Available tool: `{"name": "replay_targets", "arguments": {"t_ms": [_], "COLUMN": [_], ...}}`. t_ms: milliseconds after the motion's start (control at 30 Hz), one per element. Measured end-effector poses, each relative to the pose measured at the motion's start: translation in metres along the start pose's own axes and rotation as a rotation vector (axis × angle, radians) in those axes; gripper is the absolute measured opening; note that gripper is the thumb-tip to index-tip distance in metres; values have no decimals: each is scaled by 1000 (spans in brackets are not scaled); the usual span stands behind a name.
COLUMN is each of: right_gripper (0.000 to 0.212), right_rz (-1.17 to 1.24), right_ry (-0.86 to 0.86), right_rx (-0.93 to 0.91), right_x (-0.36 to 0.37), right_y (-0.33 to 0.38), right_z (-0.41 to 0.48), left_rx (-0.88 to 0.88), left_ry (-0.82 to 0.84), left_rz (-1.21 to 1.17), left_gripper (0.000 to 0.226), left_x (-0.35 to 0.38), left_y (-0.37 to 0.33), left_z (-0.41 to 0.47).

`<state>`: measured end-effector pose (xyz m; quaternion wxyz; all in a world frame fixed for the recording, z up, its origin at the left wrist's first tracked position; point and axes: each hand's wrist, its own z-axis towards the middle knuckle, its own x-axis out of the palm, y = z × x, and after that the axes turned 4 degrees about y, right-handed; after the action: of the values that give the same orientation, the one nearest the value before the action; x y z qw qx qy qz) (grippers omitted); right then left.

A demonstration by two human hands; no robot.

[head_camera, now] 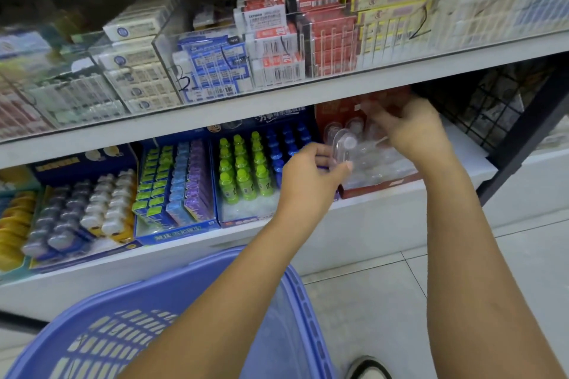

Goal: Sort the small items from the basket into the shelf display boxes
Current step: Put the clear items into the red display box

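My left hand (308,175) holds a clear plastic blister item (343,146) upright at the front left of a red display box (378,186) on the lower shelf. That box holds several more clear packs. My right hand (412,129) reaches into the same red box from above, fingers curled among the clear packs; what it grips is blurred. A blue-purple plastic basket (101,335) sits low in front of me, under my left forearm.
Left of the red box stand a blue box of green and blue small bottles (246,169), a box of green, blue and purple packs (175,181) and a tray of white capsules (89,209). Clear bins of cartons (215,64) fill the upper shelf. A black wire rack (498,108) borders the right.
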<state>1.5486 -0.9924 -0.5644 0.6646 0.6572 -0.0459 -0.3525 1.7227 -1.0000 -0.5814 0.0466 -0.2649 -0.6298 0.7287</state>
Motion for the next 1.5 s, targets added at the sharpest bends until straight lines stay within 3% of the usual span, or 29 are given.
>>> {"name": "replay_targets", "arguments": {"t_ms": [67,133,233,367,467,600,800,967,1133,1267,1367,1433,1500], "right_gripper": [34,29,23,33,34,38,24,20,19,33,33,26,33], "right_rz": [53,35,25,-215,-278,-351,-572,-875,-1167,-1076,-906,-720,-628], "right_ry": [273,347,101,-326,-338,-348,-303,-149,-127,-102,-111,10,284], "right_rx": [-9,-12,-39,-32,-22,-92,-187,-59,-67,27,-63,-104,-83], "right_x": [-4,-4,-10,-14,-10,-13,-10,-8,0,-3,-2,5,16], "right_y": [16,19,8,-23,-46,-62,-67,-64,-60,-46,-24,2,35], "right_z": [-17,-23,-15,15,31,44,54,70,63,50,22,-5,-36], "left_rx": [79,137,146,141,253,306,298,292,279,260,274,271,220], "left_ry": [-57,-102,-42,288,384,340,372,385,389,452,407,263,156], "left_rz": [71,98,180,628,895,999,1006,997,973,942,680,501,351], "left_gripper": [18,17,26,57,65,71,66,65,61,57,50,35,23], "left_x": [11,21,33,52,61,68,67,66,67,62,41,13,-21], "left_y": [-4,-8,-12,7,29,41,42,42,43,36,27,26,34], "left_z": [6,12,21,12,0,-1,1,1,2,4,-8,-28,-55]}}
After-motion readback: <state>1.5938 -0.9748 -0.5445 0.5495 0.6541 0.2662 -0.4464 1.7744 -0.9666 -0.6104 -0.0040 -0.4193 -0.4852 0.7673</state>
